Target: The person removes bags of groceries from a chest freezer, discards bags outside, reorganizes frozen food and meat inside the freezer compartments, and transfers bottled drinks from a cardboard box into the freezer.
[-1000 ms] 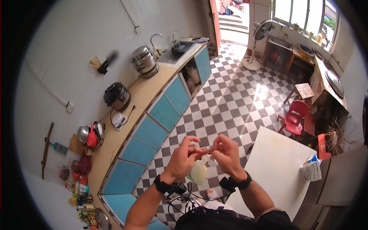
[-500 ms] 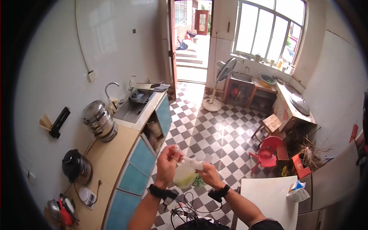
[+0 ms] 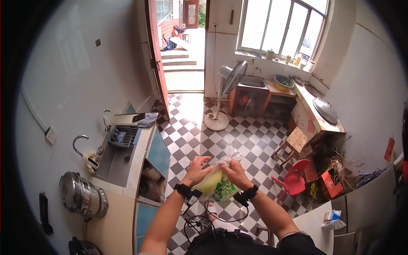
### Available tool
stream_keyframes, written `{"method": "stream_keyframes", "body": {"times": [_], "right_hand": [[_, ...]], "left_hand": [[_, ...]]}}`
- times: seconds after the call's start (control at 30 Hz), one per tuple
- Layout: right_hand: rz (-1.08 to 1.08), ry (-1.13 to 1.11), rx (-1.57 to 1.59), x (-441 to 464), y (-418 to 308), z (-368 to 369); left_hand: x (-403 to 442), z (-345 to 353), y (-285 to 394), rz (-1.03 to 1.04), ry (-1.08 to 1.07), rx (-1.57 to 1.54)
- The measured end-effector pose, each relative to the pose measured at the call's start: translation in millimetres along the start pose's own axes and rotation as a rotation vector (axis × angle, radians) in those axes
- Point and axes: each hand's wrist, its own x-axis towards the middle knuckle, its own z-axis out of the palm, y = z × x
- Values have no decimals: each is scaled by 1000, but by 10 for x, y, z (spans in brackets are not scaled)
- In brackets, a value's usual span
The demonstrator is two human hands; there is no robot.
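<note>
A thin clear plastic bag [image 3: 219, 185] with green print and something yellow-green inside hangs between my two hands, above the checkered floor. My right hand [image 3: 236, 174] is closed on the bag's gathered top. At the bag's left side is my left hand [image 3: 197, 171], its index finger and thumb apart, the other fingers partly hidden. Whether the left fingers grip any plastic is hard to make out. Both wrists wear black bands with cables.
A counter with a sink [image 3: 114, 163] and a steel steamer [image 3: 80, 195] runs along the left. A standing fan [image 3: 219, 121] is ahead by the doorway. At the right are a red chair [image 3: 294, 180], a wooden stool [image 3: 297, 139] and a white table [image 3: 312, 225].
The view has turned toward the door and sink. The bag, earlier low and stretched between both hands, now hangs fuller with its green print showing; the left fingers have spread.
</note>
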Motion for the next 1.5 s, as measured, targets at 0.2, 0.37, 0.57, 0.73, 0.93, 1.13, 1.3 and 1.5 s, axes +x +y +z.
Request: {"method": "stream_keyframes", "body": {"times": [0.2,0.37,0.57,0.73,0.93,1.13,1.3,1.5], "right_hand": [[295,113,-83,1969,531,10],[447,91,-441,3561,1398,0],[442,109,-540,5265,1911,47],[460,194,-393,6638,1816,130],[484,206,-281,8349,2208,194],[535,105,-111,10141,3096,278],[622,99,168,11850,3810,166],[687,142,302,13767,3888,94]], "left_hand": [[942,-1268,-501,-231,155,21],[1706,-1969,-1215,-314,151,25],[3294,-2404,-2272,-432,139,-119],[4799,-2746,-2553,-367,26,-191],[6324,-3147,-3175,-361,-50,-103],[7071,-3352,-4812,-682,-33,-12],[7306,-3529,-5328,-1098,123,-320],[7462,-3305,-6123,-1206,207,-313]]}}
